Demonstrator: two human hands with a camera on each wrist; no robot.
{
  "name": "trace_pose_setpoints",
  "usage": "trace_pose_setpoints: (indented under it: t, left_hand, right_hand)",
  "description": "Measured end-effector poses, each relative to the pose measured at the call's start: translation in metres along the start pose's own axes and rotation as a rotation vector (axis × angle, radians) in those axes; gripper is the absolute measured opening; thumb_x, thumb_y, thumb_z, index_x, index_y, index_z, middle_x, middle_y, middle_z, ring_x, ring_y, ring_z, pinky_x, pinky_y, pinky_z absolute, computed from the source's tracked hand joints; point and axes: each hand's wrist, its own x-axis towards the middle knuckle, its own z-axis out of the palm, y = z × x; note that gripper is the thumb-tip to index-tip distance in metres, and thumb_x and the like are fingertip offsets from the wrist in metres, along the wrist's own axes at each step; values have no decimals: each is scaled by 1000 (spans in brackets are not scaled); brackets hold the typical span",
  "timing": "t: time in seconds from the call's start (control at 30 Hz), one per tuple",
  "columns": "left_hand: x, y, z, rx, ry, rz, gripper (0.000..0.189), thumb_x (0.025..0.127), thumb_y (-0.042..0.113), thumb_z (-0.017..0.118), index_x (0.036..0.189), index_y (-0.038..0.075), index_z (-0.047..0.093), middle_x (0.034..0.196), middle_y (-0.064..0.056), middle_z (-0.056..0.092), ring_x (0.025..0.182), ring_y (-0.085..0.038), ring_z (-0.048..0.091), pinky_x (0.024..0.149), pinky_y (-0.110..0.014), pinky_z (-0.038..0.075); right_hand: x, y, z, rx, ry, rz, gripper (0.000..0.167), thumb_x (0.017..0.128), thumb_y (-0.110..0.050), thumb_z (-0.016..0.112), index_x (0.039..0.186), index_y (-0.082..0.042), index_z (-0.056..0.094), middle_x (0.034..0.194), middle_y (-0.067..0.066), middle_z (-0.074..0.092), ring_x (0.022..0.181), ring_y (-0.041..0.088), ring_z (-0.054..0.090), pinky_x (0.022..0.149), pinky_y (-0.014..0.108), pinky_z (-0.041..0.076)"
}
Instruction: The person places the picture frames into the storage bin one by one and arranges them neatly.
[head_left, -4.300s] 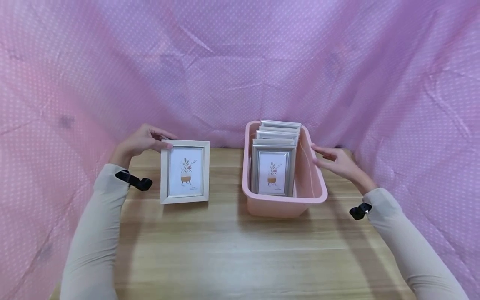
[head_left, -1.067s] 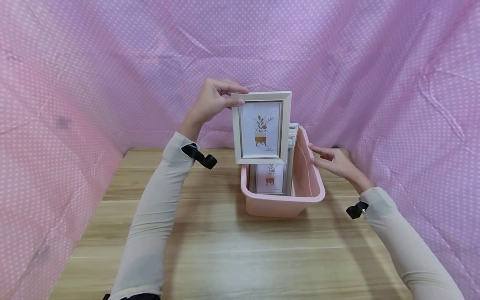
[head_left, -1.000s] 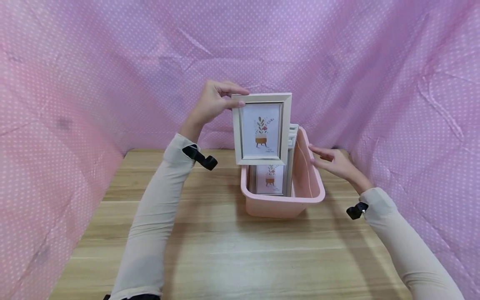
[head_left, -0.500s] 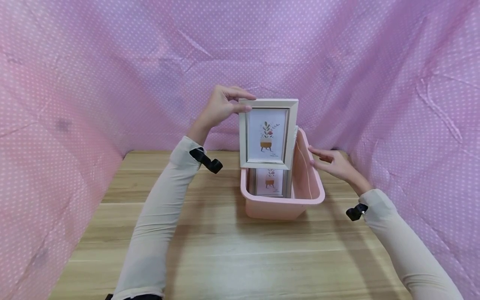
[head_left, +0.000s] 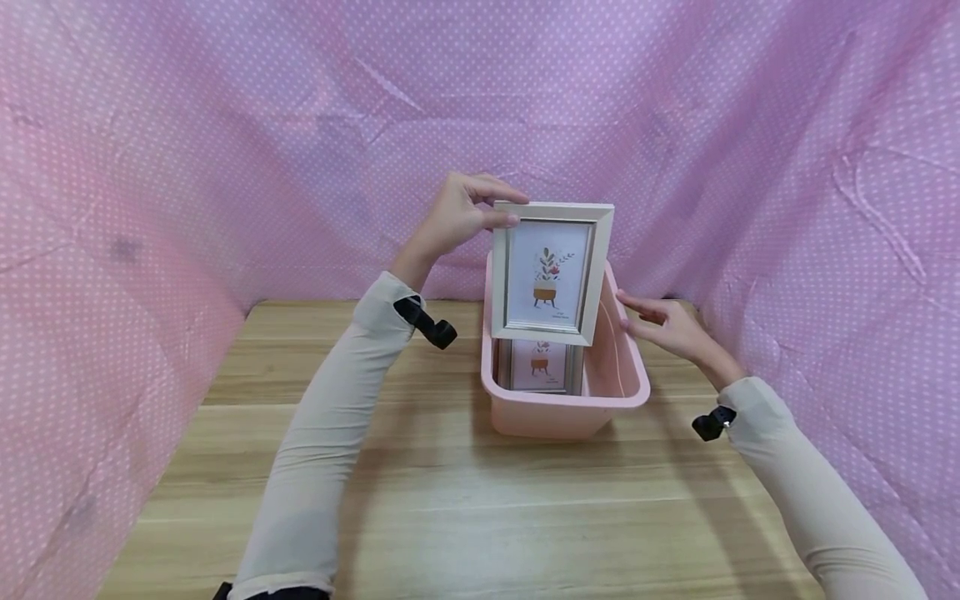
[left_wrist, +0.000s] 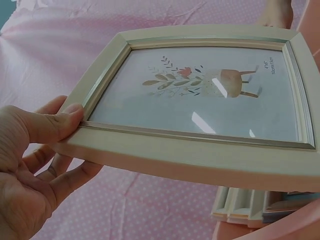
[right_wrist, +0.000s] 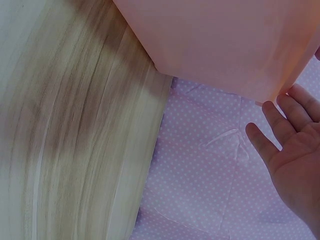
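My left hand (head_left: 459, 218) pinches the upper left corner of a cream picture frame (head_left: 500, 283), thumb on the front and fingers behind. In the left wrist view the frame (left_wrist: 200, 167) shows a print of a potted plant behind shiny glazing. It is held upright above a pink plastic bin (head_left: 562, 402). Inside the bin stands another picture frame (head_left: 538, 371), mostly covered by the held one. The left wrist view also shows edges of several stacked frames (left_wrist: 240, 206) in the bin. My right hand (head_left: 667, 327) touches the bin's right side with extended fingers (right_wrist: 277, 122).
A wooden table (head_left: 450, 508) carries the bin near its back edge. Pink polka-dot cloth (head_left: 420, 100) hangs behind and at both sides. In the right wrist view the table's edge (right_wrist: 152, 155) lies close to the bin.
My left hand brought the cream frame from the table's left side up over the bin, and lately has shifted it right and slightly down. The right hand stays at the bin.
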Motion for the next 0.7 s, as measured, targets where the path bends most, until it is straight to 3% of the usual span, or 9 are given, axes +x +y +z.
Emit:
trace_pose_setpoints:
  t: [0.17, 0.37, 0.7]
  left_hand:
    - [-1, -10, 11, 6, -37, 5, 23, 84, -1, 79, 107, 3, 79, 113, -13, 75, 83, -20, 65, 68, -30, 61]
    - [-3, -23, 19, 8, -51, -28, 23, 83, -2, 80, 106, 3, 79, 113, -13, 75, 88, -17, 63, 65, -26, 57]
    - [-8, -35, 27, 40, -83, -52, 23, 84, 3, 80, 107, 6, 79, 114, -9, 76, 106, -17, 63, 94, -31, 49]
  right_hand:
    - [1, 0, 0, 9, 8, -3, 51, 94, -25, 74, 143, -17, 60, 146, 8, 58, 125, 33, 62, 106, 33, 52]
    - [2, 1, 1, 5, 6, -28, 50, 95, -25, 73, 143, -16, 60, 145, 10, 59, 124, 38, 62, 106, 43, 51]
    - [1, 2, 1, 14, 11, -19, 50, 95, -25, 73, 143, -17, 60, 146, 9, 59, 126, 36, 62, 107, 42, 51]
